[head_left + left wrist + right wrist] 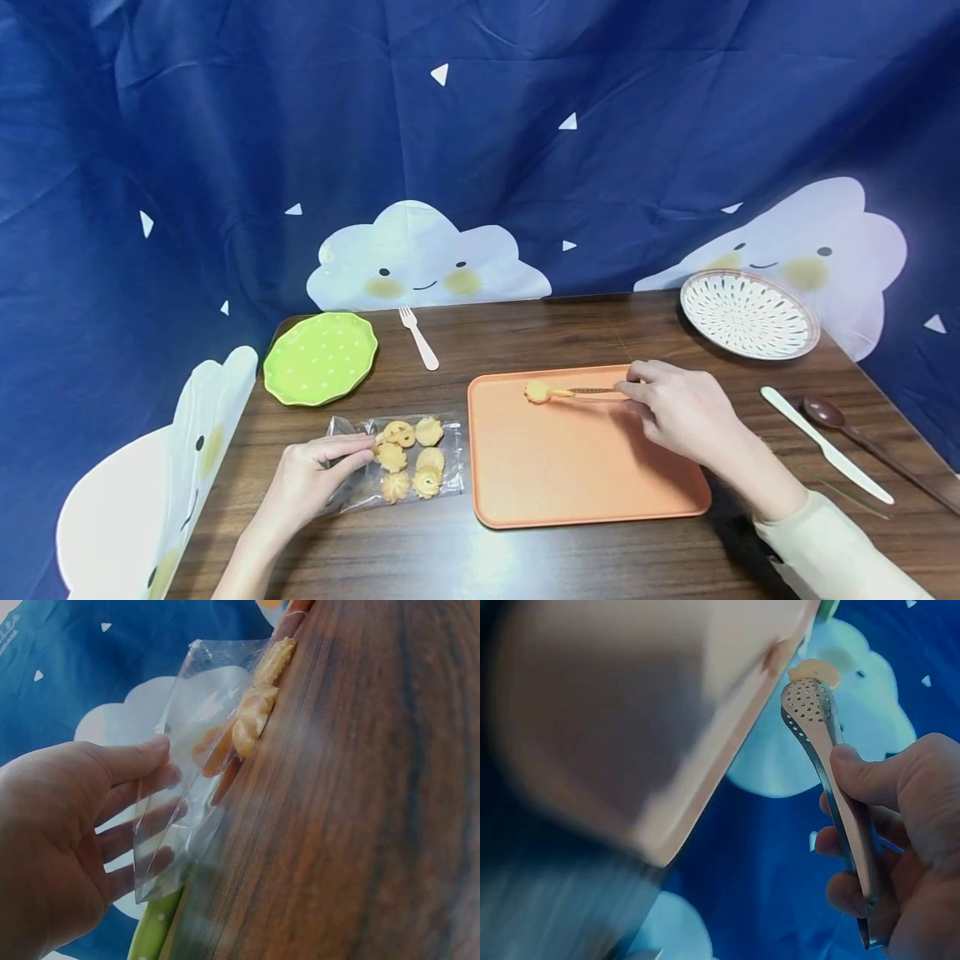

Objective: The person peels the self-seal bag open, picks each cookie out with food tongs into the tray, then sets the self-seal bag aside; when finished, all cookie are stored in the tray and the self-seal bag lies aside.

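Note:
My left hand (307, 477) pinches the edge of a clear plastic bag (169, 825), thumb on one side and fingers behind the film. Several flower-shaped and swirled cookies (395, 487) lie in the bag, left of the orange tray (555, 479). In my right hand (686, 410) are metal tongs (847, 814) with perforated tips, thumb on one arm and fingers curled round the other. A single round cookie (537, 392) sits between the tong tips, over the tray's back left part. The right wrist view shows that cookie above the tray's surface.
A green dotted plate (321, 358) stands at the back left, near a pink fork (418, 337). A patterned white dish (750, 315) is at the back right. A pale knife (825, 446) and a dark wooden spoon (870, 446) lie right of the tray.

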Available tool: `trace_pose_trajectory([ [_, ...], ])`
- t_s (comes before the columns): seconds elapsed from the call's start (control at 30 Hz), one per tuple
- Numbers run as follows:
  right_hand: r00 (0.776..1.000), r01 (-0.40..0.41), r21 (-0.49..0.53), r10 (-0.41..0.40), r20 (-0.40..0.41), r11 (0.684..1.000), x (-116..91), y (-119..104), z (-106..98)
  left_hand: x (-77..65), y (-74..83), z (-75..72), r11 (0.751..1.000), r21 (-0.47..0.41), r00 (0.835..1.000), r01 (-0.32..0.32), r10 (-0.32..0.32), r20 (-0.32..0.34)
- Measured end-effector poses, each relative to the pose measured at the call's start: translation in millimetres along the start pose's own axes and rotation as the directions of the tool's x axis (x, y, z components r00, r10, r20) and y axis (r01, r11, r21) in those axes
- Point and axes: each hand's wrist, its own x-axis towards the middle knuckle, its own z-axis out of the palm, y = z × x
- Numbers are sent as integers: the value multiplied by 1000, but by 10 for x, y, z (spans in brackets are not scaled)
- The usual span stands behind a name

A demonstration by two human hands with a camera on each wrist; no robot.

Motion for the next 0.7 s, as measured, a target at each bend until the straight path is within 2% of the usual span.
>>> trace_pose_trajectory([
  [0.3,1000,-6,-57,5,-12,998,-124,156,110,-10,-11,-11,1000,1,1000,-2,2,12],
  [0.7,996,-49,-44,52,71,998,-177,162,44,-1,18,-3,1000,-1,1000,9,-9,-2],
])
